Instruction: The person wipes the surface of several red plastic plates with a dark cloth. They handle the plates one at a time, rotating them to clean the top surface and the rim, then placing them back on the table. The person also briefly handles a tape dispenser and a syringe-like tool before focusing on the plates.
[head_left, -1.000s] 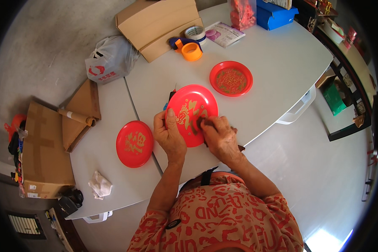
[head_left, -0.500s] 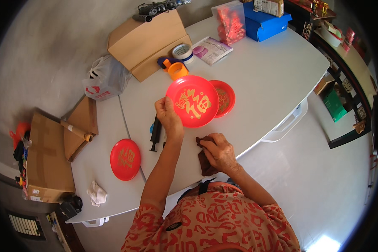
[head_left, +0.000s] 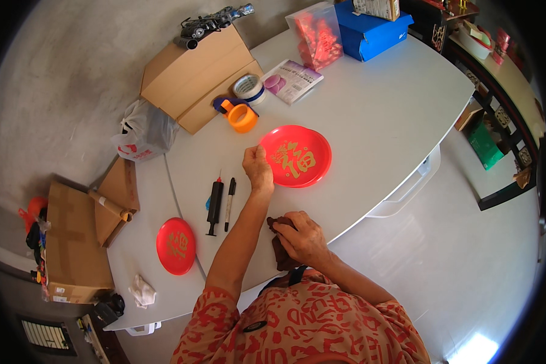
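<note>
My left hand (head_left: 258, 169) is closed on the left rim of a round red plate (head_left: 315, 156) with a gold character on it. It lies over the place of a second red plate, now almost wholly hidden; I cannot tell whether the two touch. At the table's near edge my right hand (head_left: 304, 238) grips a bunched brown cloth (head_left: 283, 255). Left of my left forearm lie a black hand pump (head_left: 215, 208) with a needle tip and a black-capped marker (head_left: 230, 203). Farther left, another red plate (head_left: 176, 246) with a gold character rests on the table.
A cardboard box (head_left: 194, 73), tape roll (head_left: 249, 88), orange ring-shaped thing (head_left: 241, 118), leaflet (head_left: 292, 80), clear bin of red packets (head_left: 317, 39) and blue box (head_left: 373, 30) stand at the back. Leftward are a plastic bag (head_left: 144, 130), a white cloth (head_left: 142, 291) and a large carton (head_left: 76, 236).
The held plate has shifted right and covers the lower plate, which showed at its right before. My right hand stays on the brown cloth. The view has shifted somewhat.
</note>
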A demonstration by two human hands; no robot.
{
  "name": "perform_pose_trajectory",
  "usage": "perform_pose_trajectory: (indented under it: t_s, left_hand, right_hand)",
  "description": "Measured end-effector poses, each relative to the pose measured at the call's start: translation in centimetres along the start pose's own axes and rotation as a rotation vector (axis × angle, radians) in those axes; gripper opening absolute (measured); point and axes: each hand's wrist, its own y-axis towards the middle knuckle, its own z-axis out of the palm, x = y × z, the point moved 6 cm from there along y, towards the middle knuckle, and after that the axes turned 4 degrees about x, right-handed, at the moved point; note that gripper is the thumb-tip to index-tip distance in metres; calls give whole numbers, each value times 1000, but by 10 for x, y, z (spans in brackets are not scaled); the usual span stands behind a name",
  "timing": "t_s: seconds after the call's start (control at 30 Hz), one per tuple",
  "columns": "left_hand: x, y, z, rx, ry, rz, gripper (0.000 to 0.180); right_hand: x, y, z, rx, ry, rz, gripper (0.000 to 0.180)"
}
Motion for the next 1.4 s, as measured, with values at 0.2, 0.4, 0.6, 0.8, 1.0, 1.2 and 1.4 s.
perform_pose_trajectory:
  t_s: [0.2, 0.4, 0.6, 0.8, 1.0, 1.2, 1.4]
  left_hand:
    - [-8, -7, 13, 109, 59, 135, 28]
    - [-13, -6, 14, 89, 32, 125, 24]
    - [-4, -3, 22, 138, 190, 136, 30]
    - [2, 5, 6, 125, 14, -48, 23]
    - [-16, -1, -4, -17, -50, 14, 31]
    - [-14, -14, 28, 12, 78, 120, 29]
    - [7, 3, 32, 49, 363, 185, 25]
  right_hand:
    - [2, 3, -5, -4, 3, 4, 26]
    - [2, 4, -3, 15, 5, 18, 26]
    - [2, 3, -2, 17, 3, 22, 27]
    - [2, 2, -3, 3, -6, 36, 25]
    - [4, 8, -3, 24, -28, 88, 31]
    - [4, 12, -2, 76, -6, 114, 30]
    - [3, 10, 0, 60, -24, 67, 30]
